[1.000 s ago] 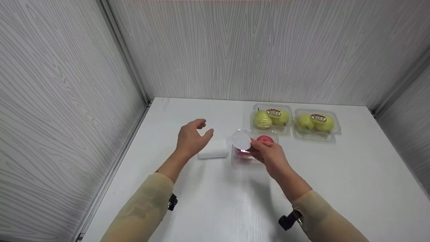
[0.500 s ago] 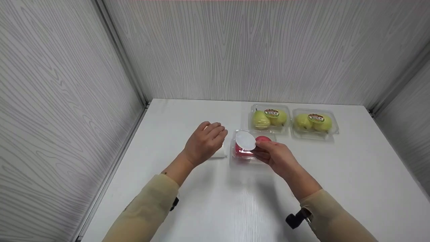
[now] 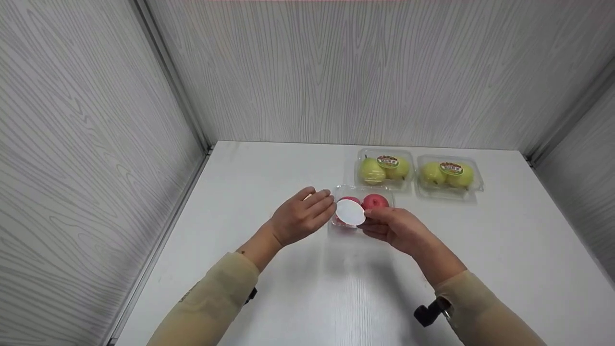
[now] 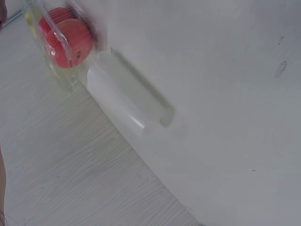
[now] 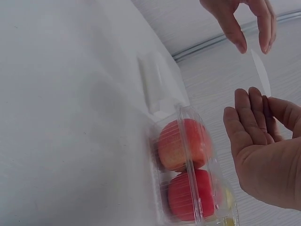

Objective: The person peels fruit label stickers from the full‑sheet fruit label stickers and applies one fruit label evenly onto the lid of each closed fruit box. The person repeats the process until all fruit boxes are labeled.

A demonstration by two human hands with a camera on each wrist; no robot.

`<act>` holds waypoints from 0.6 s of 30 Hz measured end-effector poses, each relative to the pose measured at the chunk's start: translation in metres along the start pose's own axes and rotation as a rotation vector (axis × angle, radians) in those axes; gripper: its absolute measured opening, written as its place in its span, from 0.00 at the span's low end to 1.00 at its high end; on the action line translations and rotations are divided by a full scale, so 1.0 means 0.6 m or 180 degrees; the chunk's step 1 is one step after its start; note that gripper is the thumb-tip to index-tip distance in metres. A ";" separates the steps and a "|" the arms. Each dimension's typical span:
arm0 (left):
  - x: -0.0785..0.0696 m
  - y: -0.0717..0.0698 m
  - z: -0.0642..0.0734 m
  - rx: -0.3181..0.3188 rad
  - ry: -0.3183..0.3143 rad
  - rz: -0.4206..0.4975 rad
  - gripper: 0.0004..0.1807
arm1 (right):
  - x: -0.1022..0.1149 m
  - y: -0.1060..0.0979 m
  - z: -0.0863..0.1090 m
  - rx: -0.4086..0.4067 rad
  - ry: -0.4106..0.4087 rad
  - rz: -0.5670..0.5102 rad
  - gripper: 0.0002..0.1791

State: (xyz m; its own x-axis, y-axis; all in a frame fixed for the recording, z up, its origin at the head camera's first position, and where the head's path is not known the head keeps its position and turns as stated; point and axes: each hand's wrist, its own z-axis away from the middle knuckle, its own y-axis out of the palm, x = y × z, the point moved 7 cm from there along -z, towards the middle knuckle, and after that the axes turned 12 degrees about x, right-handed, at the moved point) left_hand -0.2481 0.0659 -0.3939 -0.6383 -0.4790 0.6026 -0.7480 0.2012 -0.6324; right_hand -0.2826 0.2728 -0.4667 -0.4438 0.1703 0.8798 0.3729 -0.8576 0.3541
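Observation:
My right hand [image 3: 401,230] pinches a thin round white label [image 3: 350,212] between thumb and fingers. In the right wrist view the label [image 5: 261,73] appears nearly edge-on. My left hand [image 3: 302,216] is at the label's left side. Seen from the right wrist, the left thumb and fingers [image 5: 267,28] stay apart around its far tip; I cannot tell if they touch it. Behind the label, a clear plastic clamshell box [image 3: 358,189] holds two red apples [image 3: 375,202]. Beside that box lies a white roll [image 4: 124,94], hidden by my left hand in the head view.
Two clear clamshell boxes of green-yellow pears stand at the back, one holding the left pears [image 3: 372,171], one the right pears [image 3: 460,178]. Each bears an oval label [image 3: 451,168]. Pale wood-grain panels [image 3: 307,72] rise behind and beside the white table [image 3: 269,163].
My left hand has moved right and turned back-up over the white roll, closing on the label. The right hand has moved slightly down and right, still pinching the label.

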 end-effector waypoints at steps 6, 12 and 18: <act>-0.004 -0.002 -0.001 0.0019 0.0016 -0.0073 0.09 | -0.005 -0.001 -0.004 0.0075 0.0086 0.0084 0.16; -0.009 -0.002 -0.004 0.0017 0.0083 -0.0081 0.08 | -0.009 -0.004 -0.004 0.0093 0.0153 0.0120 0.13; -0.014 -0.001 -0.005 -0.0002 0.0159 -0.0013 0.06 | -0.011 -0.003 0.000 0.0091 0.0198 0.0138 0.12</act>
State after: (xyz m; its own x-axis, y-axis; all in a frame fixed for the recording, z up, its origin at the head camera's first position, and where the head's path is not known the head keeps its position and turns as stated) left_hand -0.2429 0.0724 -0.3973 -0.6434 -0.4365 0.6289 -0.7508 0.1998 -0.6296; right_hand -0.2804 0.2732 -0.4729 -0.4762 0.1020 0.8734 0.4156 -0.8492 0.3258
